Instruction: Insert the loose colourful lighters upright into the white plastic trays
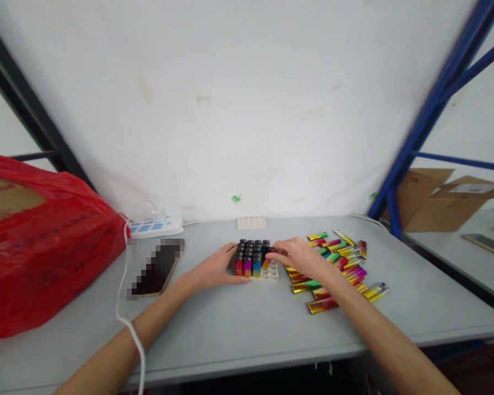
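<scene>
A white tray [270, 272] with round slots stands at the middle of the table. Upright lighters [247, 258] with black tops and shiny coloured bodies fill its left part; some slots at its front right hold none. My left hand [219, 267] rests against the tray's left side, fingers apart, thumb along the front edge. Between the thumb and fingers of my right hand [290, 255] is a tilted orange lighter [266, 262], over the right part of the tray. Just right of that hand lies a loose pile of metallic lighters [323, 303], partly hidden by my forearm.
A second white tray [251, 223] lies against the wall. On the left are a phone [158, 269], a power strip [156, 225], a white cable [124, 319] and a large red bag [45, 247]. Behind the blue frame [430, 112] at right is a cardboard box [440, 206].
</scene>
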Demonstrator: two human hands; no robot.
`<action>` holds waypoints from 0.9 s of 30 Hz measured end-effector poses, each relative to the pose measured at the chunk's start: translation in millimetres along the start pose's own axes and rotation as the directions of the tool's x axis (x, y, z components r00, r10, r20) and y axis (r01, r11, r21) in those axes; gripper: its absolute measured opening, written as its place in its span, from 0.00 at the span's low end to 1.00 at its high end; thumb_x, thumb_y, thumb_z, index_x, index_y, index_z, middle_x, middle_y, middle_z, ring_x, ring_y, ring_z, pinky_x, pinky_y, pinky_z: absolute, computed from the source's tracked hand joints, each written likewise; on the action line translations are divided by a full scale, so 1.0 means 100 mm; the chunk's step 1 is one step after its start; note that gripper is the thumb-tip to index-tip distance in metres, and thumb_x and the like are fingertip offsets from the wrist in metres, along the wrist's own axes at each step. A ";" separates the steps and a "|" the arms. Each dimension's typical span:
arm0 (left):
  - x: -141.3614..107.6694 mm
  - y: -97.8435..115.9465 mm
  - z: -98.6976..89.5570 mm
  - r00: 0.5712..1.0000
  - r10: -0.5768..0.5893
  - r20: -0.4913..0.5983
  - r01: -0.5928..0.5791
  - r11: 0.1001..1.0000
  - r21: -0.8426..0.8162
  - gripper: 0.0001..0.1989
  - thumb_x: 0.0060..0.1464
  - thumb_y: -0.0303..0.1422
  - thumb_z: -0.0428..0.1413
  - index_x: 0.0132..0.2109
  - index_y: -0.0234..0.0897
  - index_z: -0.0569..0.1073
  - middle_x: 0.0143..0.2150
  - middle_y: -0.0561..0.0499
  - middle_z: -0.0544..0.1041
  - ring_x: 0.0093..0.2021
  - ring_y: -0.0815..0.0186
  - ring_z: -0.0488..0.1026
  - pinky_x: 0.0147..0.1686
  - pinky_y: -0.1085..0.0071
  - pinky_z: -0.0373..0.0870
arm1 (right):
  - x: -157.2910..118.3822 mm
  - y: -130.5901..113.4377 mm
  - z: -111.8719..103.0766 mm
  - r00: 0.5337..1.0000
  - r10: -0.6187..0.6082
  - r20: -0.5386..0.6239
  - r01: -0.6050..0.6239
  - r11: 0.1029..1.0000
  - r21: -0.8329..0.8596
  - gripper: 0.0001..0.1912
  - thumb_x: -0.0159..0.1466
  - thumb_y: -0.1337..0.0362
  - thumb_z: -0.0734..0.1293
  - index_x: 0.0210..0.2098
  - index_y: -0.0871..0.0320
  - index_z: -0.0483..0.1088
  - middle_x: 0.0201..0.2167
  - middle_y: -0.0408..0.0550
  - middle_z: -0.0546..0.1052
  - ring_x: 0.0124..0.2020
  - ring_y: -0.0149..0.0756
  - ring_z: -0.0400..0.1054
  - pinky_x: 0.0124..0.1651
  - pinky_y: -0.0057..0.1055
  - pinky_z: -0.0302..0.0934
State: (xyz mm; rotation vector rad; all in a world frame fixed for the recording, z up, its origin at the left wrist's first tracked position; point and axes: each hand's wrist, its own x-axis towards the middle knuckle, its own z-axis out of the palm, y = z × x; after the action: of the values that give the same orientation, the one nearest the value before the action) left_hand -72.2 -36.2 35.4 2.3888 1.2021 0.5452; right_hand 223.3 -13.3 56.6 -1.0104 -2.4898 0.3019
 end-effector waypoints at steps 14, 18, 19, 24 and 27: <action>-0.01 -0.02 0.01 1.000 -0.004 -0.011 0.004 1.000 0.028 0.41 0.53 0.52 0.70 0.66 0.37 0.70 0.66 0.39 0.73 0.67 0.45 0.70 0.71 0.51 0.65 | 0.03 -0.05 -0.02 0.987 0.033 0.155 -0.022 0.997 -0.070 0.24 0.75 0.48 0.65 0.33 0.58 0.79 0.26 0.46 0.80 0.27 0.34 0.69 0.33 0.29 0.53; 0.00 -0.03 0.01 1.000 -0.003 -0.017 0.004 0.999 0.040 0.41 0.53 0.53 0.69 0.66 0.37 0.70 0.65 0.38 0.73 0.67 0.44 0.70 0.71 0.48 0.65 | -0.05 0.46 -0.19 0.995 0.089 -0.046 -0.095 0.985 -0.146 0.20 0.79 0.59 0.59 0.42 0.60 0.80 0.40 0.54 0.83 0.41 0.40 0.75 0.49 0.32 0.63; 0.00 -0.03 0.02 1.000 -0.007 -0.016 0.008 0.999 0.044 0.41 0.53 0.53 0.69 0.66 0.37 0.70 0.65 0.37 0.73 0.67 0.44 0.70 0.71 0.48 0.65 | -0.08 0.62 -0.21 0.985 0.152 -0.085 -0.166 0.966 -0.199 0.17 0.78 0.65 0.59 0.49 0.62 0.79 0.47 0.58 0.83 0.48 0.42 0.75 0.55 0.34 0.63; 0.01 -0.03 0.02 0.999 -0.044 -0.004 0.044 0.999 0.032 0.43 0.51 0.53 0.70 0.67 0.36 0.70 0.67 0.35 0.72 0.70 0.42 0.68 0.73 0.50 0.63 | -0.24 1.24 -0.24 0.867 0.495 -0.056 -0.474 0.784 -0.401 0.25 0.69 0.79 0.58 0.60 0.64 0.76 0.59 0.63 0.79 0.60 0.44 0.73 0.63 0.34 0.61; 0.00 -0.02 0.02 0.999 -0.047 -0.017 0.047 0.999 0.012 0.43 0.50 0.53 0.71 0.67 0.37 0.70 0.67 0.36 0.72 0.69 0.42 0.69 0.73 0.50 0.63 | -0.28 1.34 -0.27 0.841 0.540 -0.040 -0.507 0.760 -0.406 0.19 0.72 0.71 0.62 0.57 0.62 0.78 0.55 0.62 0.81 0.57 0.47 0.75 0.60 0.37 0.64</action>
State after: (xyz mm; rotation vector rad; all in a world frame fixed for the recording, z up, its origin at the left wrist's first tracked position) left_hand -72.7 -35.0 33.0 2.3641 1.2693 0.5458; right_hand 335.3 62.6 23.8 -1.9139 -2.3320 -0.0203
